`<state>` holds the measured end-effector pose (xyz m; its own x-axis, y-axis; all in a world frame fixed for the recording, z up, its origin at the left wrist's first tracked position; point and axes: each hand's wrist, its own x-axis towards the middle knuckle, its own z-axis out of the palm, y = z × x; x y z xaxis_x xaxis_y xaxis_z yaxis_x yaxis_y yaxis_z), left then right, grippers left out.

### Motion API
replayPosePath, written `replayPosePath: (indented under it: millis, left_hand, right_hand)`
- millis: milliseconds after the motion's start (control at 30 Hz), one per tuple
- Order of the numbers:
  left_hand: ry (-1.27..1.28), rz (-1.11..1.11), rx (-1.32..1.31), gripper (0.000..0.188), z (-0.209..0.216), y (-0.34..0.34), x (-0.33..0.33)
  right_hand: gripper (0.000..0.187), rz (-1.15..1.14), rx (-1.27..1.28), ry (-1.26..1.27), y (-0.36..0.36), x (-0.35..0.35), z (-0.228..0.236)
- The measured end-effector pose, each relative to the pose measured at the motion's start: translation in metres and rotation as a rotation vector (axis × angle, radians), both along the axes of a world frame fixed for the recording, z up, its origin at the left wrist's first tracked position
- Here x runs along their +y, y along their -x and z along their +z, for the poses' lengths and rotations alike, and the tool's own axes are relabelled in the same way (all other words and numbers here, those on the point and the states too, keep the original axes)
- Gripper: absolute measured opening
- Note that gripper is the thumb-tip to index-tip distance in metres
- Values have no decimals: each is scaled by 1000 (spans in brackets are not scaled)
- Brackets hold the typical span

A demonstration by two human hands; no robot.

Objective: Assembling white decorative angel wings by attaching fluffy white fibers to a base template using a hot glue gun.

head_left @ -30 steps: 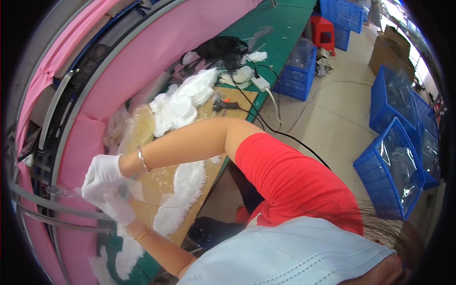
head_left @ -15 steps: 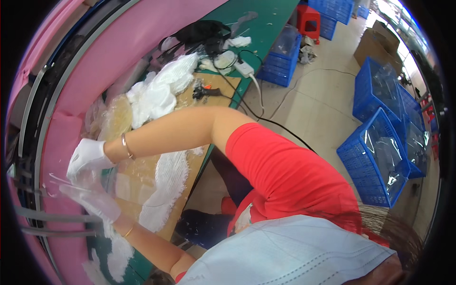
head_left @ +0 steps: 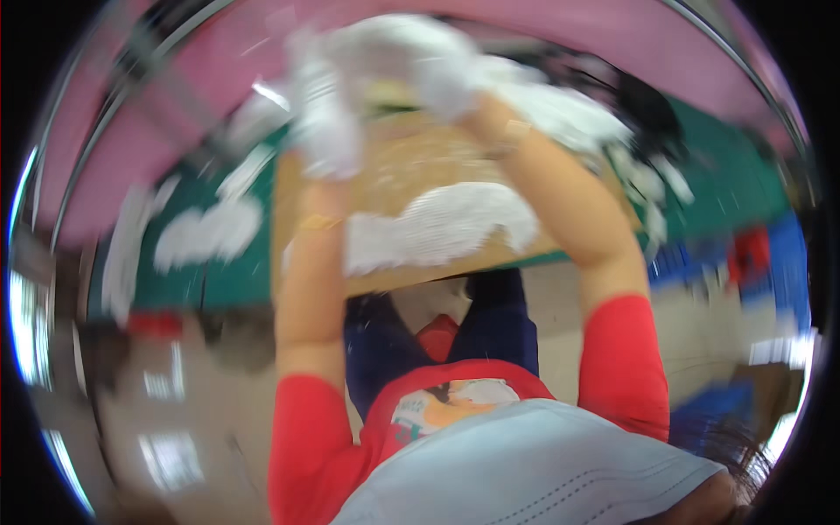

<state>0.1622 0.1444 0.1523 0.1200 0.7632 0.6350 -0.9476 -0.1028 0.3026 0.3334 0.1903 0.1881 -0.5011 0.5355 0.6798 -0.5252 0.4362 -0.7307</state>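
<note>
Both my hands wear white gloves and are smeared by motion at the far side of the table. My left hand (head_left: 325, 118) is raised over the far left corner of the brown board (head_left: 398, 162). My right hand (head_left: 442, 70) is to its right, arched toward it, and white blur joins the two. Whether either holds anything cannot be made out. A row of white ribbed knit pieces (head_left: 437, 223) lies along the board's near edge, under my forearms. More white knit pieces (head_left: 564, 114) are heaped beyond my right wrist.
Left of the board, white knit pieces (head_left: 210, 232) lie on the green tabletop (head_left: 245, 284). A pink padded surface (head_left: 184, 96) rises along the far side. A dark bundle (head_left: 647, 109) sits at far right. Blue crates (head_left: 787, 262) and a red stool (head_left: 750, 254) stand on the right.
My view has swung left to face the table squarely. Both hands, low at the left before with something thin and clear near them, now appear at the top, more blurred.
</note>
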Motion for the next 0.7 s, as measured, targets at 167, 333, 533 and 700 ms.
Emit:
replayPosePath:
  millis: [167,333,533,700]
  left_hand:
    - [-95,992,550,64,35,-16,-58]
    - [-180,944,537,55,26,-9,-51]
    - [-36,873,455,56,30,-7,-72]
    - [120,1191,600,29,17,12,-44]
  right_hand:
    - [38,6,147,499,23,-48,24]
    - [37,33,150,330,27,-47,19]
    - [33,-95,68,253,39,-63,16]
    - [31,-199,80,181,40,-70,17]
